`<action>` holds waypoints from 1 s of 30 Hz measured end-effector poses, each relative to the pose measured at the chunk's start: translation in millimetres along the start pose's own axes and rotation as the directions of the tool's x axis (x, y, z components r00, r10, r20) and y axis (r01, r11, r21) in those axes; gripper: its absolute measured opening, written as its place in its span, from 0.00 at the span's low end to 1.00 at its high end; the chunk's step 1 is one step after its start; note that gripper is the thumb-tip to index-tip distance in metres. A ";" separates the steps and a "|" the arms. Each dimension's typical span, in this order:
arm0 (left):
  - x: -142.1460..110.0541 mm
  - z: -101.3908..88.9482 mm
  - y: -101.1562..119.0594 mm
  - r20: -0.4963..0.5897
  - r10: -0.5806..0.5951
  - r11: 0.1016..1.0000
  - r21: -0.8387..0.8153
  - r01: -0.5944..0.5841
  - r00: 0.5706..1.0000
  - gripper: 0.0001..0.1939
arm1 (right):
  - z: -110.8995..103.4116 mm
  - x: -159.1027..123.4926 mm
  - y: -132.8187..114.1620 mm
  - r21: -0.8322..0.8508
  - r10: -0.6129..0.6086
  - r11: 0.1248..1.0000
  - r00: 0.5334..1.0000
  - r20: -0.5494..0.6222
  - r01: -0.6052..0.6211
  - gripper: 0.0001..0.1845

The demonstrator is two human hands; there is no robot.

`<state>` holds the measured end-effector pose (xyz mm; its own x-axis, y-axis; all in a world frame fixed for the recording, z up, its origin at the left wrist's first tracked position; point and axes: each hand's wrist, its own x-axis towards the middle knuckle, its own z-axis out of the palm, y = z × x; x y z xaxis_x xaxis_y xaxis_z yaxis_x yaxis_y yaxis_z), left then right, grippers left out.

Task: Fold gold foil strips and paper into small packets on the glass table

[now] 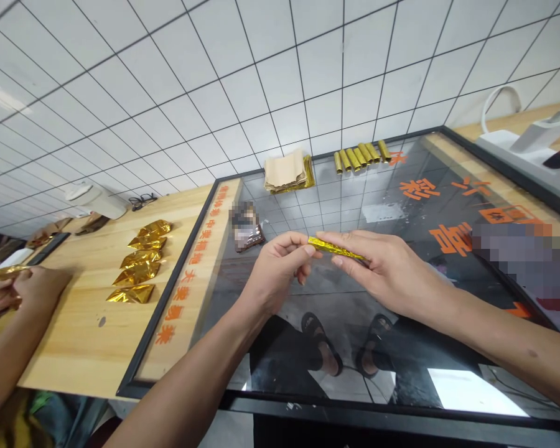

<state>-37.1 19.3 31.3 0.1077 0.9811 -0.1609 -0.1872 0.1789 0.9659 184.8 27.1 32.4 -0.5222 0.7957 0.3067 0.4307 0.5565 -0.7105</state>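
Note:
A thin rolled stick of gold foil (333, 248) lies across the middle of the glass-topped table, pinched at one end between the fingertips of my left hand (277, 274). My right hand (382, 264) holds its other end between thumb and fingers. Beyond my hands, a row of several finished gold foil rolls (359, 155) lies at the far edge of the glass. To their left, a stack of tan paper sheets (284, 171) rests on gold foil. A dark pouch (249, 233), partly blurred, lies nearer my left hand.
A black-framed glass tabletop (168, 323) with orange lettering reflects the ceiling and feet. On the wooden table at left lie several gold foil packets (140, 261). A co-worker's hands (14, 292) hold gold foil there. A white power strip (508, 146) stands at top right.

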 end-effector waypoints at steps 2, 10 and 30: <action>0.1 1.2 1.2 -0.002 -0.027 1.000 -0.017 0.027 1.000 0.13 | 0.5 -0.3 -1.7 0.005 0.003 1.000 1.000 0.005 -0.003 0.27; -2.5 2.3 1.8 -0.013 -0.020 1.000 -0.007 0.020 1.000 0.12 | 3.2 -1.8 -3.4 -0.032 0.028 0.999 0.999 -0.020 -0.029 0.26; -1.8 2.3 0.4 -0.001 -0.055 0.996 -0.071 0.055 0.998 0.14 | 8.4 -2.0 5.5 0.134 0.088 0.987 0.996 0.012 -0.088 0.28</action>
<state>-35.0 17.4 32.5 0.1172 0.9697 -0.2142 -0.2501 0.2376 0.9386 182.0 26.6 22.6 -0.4910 0.8386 0.2359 0.3727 0.4470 -0.8132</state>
